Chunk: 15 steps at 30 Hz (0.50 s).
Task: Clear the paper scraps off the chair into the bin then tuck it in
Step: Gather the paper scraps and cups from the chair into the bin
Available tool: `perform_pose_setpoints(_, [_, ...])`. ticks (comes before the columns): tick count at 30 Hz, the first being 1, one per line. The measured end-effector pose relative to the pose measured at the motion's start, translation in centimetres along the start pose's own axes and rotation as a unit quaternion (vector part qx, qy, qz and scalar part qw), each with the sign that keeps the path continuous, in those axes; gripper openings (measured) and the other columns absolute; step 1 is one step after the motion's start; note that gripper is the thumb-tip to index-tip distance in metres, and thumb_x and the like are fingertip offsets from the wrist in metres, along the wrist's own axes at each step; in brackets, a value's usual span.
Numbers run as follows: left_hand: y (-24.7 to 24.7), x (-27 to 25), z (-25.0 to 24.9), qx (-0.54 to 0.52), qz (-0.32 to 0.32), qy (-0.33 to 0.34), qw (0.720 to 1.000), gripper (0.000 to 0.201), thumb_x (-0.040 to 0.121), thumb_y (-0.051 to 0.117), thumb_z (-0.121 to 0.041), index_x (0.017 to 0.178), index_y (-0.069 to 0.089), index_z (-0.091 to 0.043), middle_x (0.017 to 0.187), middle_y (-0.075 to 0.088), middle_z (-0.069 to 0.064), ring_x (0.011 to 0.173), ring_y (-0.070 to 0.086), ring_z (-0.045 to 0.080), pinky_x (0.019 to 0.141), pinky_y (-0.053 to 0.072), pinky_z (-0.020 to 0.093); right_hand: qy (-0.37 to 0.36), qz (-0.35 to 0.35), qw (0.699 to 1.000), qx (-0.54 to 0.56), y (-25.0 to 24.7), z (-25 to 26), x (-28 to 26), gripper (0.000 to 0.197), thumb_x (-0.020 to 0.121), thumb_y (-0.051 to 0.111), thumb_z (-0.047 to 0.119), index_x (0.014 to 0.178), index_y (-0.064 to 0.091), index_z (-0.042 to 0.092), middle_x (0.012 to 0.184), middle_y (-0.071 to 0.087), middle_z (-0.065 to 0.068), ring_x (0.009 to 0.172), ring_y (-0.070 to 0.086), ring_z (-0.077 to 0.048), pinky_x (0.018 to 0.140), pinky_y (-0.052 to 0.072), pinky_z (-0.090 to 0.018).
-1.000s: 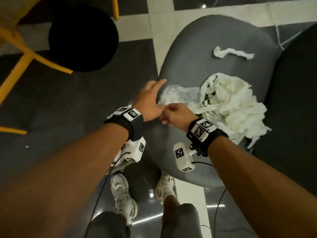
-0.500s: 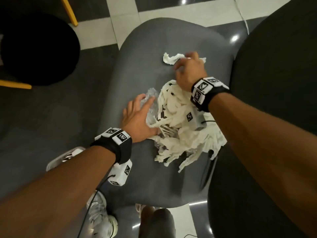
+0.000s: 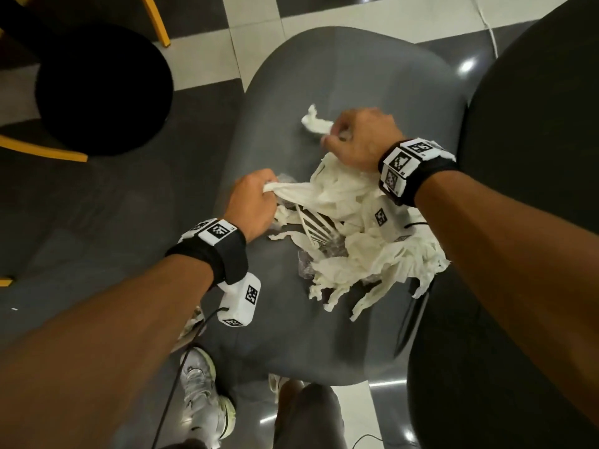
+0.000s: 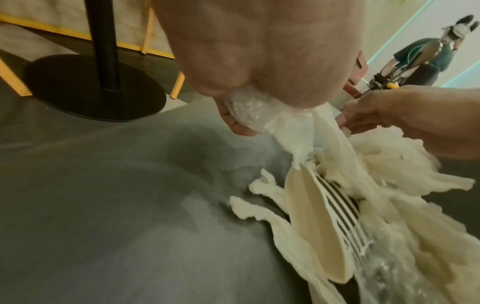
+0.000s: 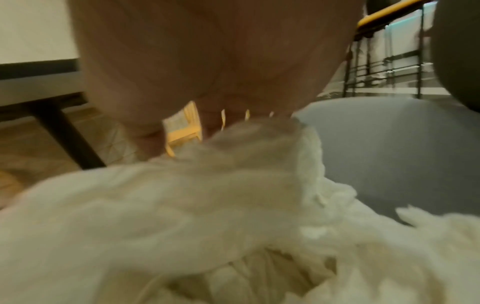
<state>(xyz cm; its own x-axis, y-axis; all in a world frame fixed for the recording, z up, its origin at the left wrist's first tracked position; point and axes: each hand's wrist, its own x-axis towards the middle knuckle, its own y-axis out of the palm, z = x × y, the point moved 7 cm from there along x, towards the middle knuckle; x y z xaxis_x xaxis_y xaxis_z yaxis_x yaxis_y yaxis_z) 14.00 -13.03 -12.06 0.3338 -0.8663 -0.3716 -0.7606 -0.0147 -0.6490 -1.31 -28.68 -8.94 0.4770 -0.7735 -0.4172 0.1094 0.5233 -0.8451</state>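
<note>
Scraps: left hand [image 3: 251,205] gripped white shredded paper pile [image 3: 356,247] edge; right hand [image 3: 359,139] pinched separate white twisted strip [image 3: 316,123] just beyond it, apparently gathering everything off grey moulded chair seat [image 3: 285,335] together.

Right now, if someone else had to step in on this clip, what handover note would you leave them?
Left hand: grips the left end of the paper scraps, together with a bit of clear plastic wrap.
Right hand: fingers curled round a separate scrap at the far side of the pile.
The scraps lie on the grey chair seat, mixed with a slotted cream piece; some strips hang over the near right edge.
Done: gathering has begun; nothing is off the chair.
Left: bunch it all, lift it, drop it in the bin (not in view), then tuck the chair in.
</note>
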Motion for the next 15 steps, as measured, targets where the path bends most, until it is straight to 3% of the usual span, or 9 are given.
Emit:
perform_pose_setpoints(3, [-2.8, -0.3, 1.1, -0.047, -0.051, -0.012, 0.998, 0.026, 0.078, 0.040, 0.003, 0.078, 0.062, -0.011, 0.077, 0.069, 0.011, 0.074, 0.065, 0.032, 0.065, 0.056, 0.043, -0.079, 0.115, 0.989, -0.046, 1.3, 3.9, -1.8, 0.068, 0.071, 0.053, 0.082, 0.110, 0.068, 0.028, 0.119, 0.065, 0.001, 0.111, 0.059, -0.025, 0.103, 0.044, -0.047])
perform_pose_setpoints(6, [-5.6, -0.8, 2.8, -0.117, -0.115, -0.040, 0.986, 0.027, 0.076, 0.039, 0.004, 0.079, 0.063, -0.007, 0.081, 0.070, 0.009, 0.077, 0.065, 0.029, 0.067, 0.053, 0.038, -0.116, 0.191, 0.965, -0.139, 3.8, 7.2, -3.5, 0.090, 0.061, 0.060, 0.085, 0.131, 0.055, 0.029, 0.135, 0.054, 0.006, 0.120, 0.055, -0.024, 0.106, 0.043, -0.047])
perform_pose_setpoints(8, [-7.6, -1.5, 3.9, -0.157, -0.164, -0.060, 0.972, 0.029, 0.075, 0.039, 0.005, 0.077, 0.063, -0.011, 0.076, 0.066, 0.004, 0.071, 0.060, 0.021, 0.062, 0.048, 0.028, -0.145, 0.190, 0.951, -0.197, 5.6, 9.1, -4.1, 0.075, 0.071, 0.069, 0.067, 0.131, 0.054, 0.025, 0.131, 0.055, 0.002, 0.117, 0.058, -0.026, 0.100, 0.048, -0.042])
perform_pose_setpoints(11, [-10.1, -3.0, 5.6, -0.196, -0.198, -0.076, 0.957, 0.029, 0.076, 0.038, 0.007, 0.078, 0.062, -0.008, 0.073, 0.060, 0.002, 0.066, 0.053, 0.012, 0.054, 0.040, 0.015, -0.151, 0.156, 0.949, -0.229, 7.1, 11.5, -4.4, 0.033, 0.089, 0.063, 0.034, 0.119, 0.063, 0.020, 0.115, 0.064, -0.005, 0.104, 0.066, -0.030, 0.079, 0.050, -0.035])
perform_pose_setpoints(15, [-11.6, -5.1, 9.6, -0.211, -0.175, -0.111, 0.955, 0.023, 0.082, 0.043, 0.001, 0.083, 0.061, -0.013, 0.077, 0.064, -0.005, 0.069, 0.059, 0.010, 0.056, 0.045, 0.013, -0.160, 0.056, 0.963, -0.211, 7.0, 16.2, -5.1, 0.024, 0.092, 0.058, 0.019, 0.115, 0.063, 0.012, 0.110, 0.066, -0.011, 0.101, 0.066, -0.035, 0.079, 0.052, -0.040])
